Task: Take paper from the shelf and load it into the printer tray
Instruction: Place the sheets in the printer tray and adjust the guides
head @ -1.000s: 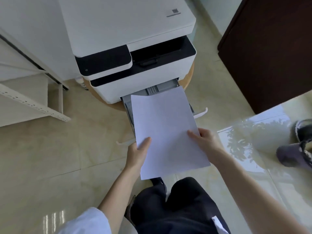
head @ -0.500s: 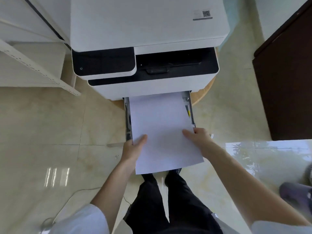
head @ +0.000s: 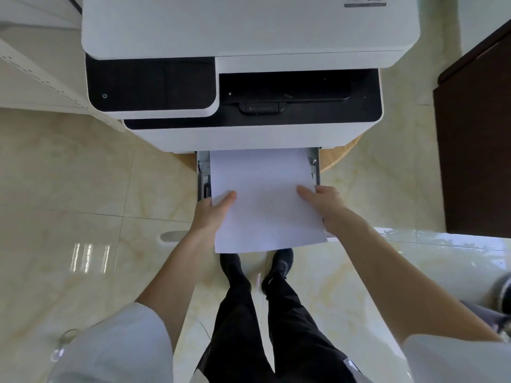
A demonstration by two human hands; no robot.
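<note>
Paper (head: 265, 200) held flat over the pulled-out printer tray (head: 201, 175), far edge already under the front lip of the printer (head: 249, 73), near edge overhanging toward the person's shoes. Left hand (head: 214, 214) closed on the paper's left edge, thumb on top, fingers hidden beneath. Right hand (head: 322, 204) closed on the right edge the same way, thumb pressed on the sheet near the tray's right rail.

Whether this is one sheet or a thin stack: cannot tell. Paper sits slightly skewed, near-right corner swinging out past the tray's right rail; left edge just inside the left rail, guide visible beside it.

Step, as judged: sliding the paper down into the tray; tray not yet pushed shut.

Risks:
- Skew carried in; far corner could ride up on a side guide and crumple, later misfeed.
- Pushing with the far edge lifted could buckle the sheet against the printer's lip.
- Closing the tray with paper overhanging would crease the near edge.
</note>
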